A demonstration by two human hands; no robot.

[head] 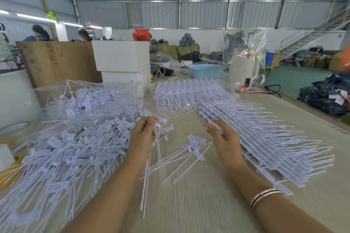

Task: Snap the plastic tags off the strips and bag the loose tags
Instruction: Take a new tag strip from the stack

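Observation:
My left hand [143,134] is closed around a small bunch of loose white tags [158,134], whose thin tails hang down toward me. My right hand [224,143] pinches a white strip end [214,125] at the near edge of the stacked tag strips [265,138], which fan out to the right. A large heap of loose tags [62,153] covers the table's left side. A few loose tags [193,147] lie between my hands. Behind the heap, a clear plastic bag [91,96] holds more tags.
More strips lie on clear plastic [189,91] at the middle back. White foam boxes [123,62], a blue basket [206,71] and a white kettle [243,66] stand further back. A wooden board [55,60] is at back left, a dark clothing pile [325,98] at right.

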